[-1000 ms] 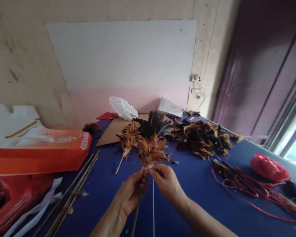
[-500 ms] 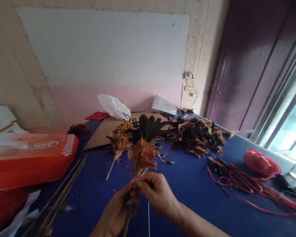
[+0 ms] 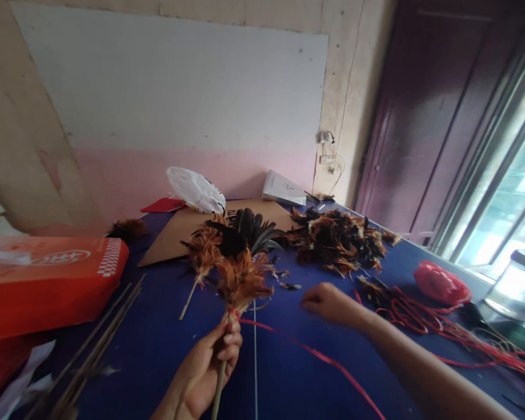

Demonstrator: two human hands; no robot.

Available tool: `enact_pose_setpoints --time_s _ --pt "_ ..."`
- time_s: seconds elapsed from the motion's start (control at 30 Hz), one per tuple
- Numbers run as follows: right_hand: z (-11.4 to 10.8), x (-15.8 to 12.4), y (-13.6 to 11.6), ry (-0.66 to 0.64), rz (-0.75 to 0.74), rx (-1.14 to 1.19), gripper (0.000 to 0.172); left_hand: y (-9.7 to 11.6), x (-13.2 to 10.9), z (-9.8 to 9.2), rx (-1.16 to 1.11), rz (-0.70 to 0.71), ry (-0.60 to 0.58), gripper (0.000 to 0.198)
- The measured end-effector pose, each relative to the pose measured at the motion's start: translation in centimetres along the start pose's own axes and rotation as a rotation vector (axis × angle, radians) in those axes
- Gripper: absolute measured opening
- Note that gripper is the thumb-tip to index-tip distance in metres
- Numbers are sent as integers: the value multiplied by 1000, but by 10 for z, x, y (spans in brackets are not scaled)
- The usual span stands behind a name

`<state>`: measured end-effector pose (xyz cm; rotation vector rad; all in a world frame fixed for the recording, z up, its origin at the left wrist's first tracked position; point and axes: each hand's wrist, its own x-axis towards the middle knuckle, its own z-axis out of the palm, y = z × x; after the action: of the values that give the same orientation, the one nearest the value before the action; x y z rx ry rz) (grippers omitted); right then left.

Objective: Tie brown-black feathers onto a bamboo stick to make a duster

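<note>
My left hand (image 3: 216, 356) is wrapped round the thin stick of a feather duster (image 3: 244, 277), just below its brown and black feathers. Red string (image 3: 306, 348) is wound at the neck by my thumb, and its free length trails right across the table to the bottom edge. My right hand (image 3: 330, 303) is apart from the duster, over the table to its right. Its fingers are curled in and slightly blurred; whether anything is inside them is hidden. Behind the held duster, to the left, lies another feather duster (image 3: 202, 254) with a short stick.
A feather pile (image 3: 339, 240) lies at the back right. Tangled red string (image 3: 413, 312) and a red plastic bundle (image 3: 441, 283) are on the right, near a clear jar (image 3: 514, 286). Bare sticks (image 3: 109, 341) and an orange bag (image 3: 52, 291) are left. Cardboard (image 3: 166, 242) lies behind.
My right hand has left the neck of the duster and moved right. The red string now shows stretched out from the neck. My left hand keeps its hold, and the view has shifted slightly.
</note>
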<state>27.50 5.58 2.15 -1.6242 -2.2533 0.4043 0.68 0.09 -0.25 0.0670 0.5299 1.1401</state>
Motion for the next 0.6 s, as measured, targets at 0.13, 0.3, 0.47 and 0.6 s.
enact_pose_setpoints --time_s 0.13,0.3,0.47,0.6 --pt "-43 8 94 175 334 -232 26 -2 2 -2 7 7 16 12" --pt "-59 17 158 215 511 -422 31 -2 6 -3 58 37 71 12" --pt "-48 36 168 199 502 -481 36 1 8 -3 76 81 90 10" --pt "-42 44 165 178 511 -441 26 1 7 -3 69 81 75 11"
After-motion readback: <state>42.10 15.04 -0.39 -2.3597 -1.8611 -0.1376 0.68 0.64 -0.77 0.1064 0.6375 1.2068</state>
